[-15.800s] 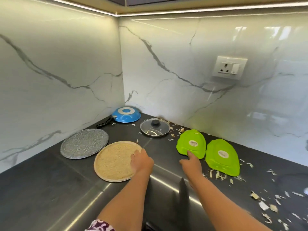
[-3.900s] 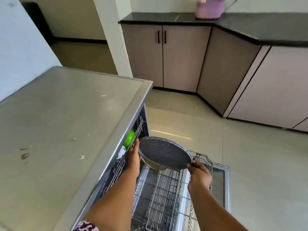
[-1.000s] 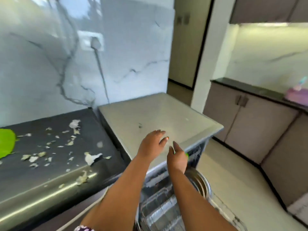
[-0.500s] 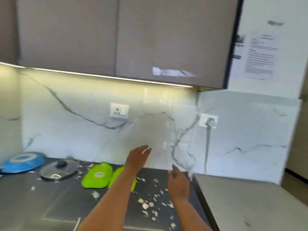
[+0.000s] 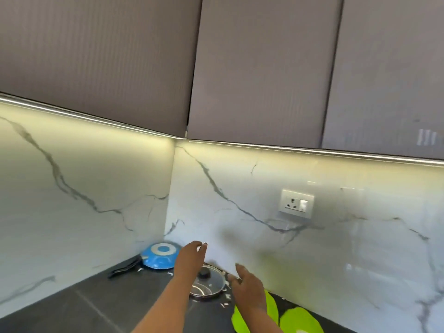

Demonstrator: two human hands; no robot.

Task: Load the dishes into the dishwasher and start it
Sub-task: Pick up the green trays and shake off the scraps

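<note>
Head view: both arms reach forward over a dark countertop [image 5: 79, 311] in a corner of white marbled backsplash [image 5: 252, 212], under grey wall cabinets [image 5: 259, 68] with a lit strip along their lower edge. The left hand [image 5: 191, 258] hovers with its fingers loosely spread, holding nothing, above the glass pan lid [image 5: 208, 284] — the lid lies flat on the counter with its black knob up. The right hand [image 5: 248, 287] is also relaxed and empty, just right of the lid and in front of the nearer of two green plates [image 5: 298, 319], which lie upside down at the frame's bottom edge. The hands are apart. In the corner, left of the lid, a blue frying pan [image 5: 161, 257] rests upside down, its black handle pointing left. Pale scraps lie scattered around the lid. A wall socket [image 5: 296, 204] sits on the backsplash to the right. The dishwasher is out of view.
</note>
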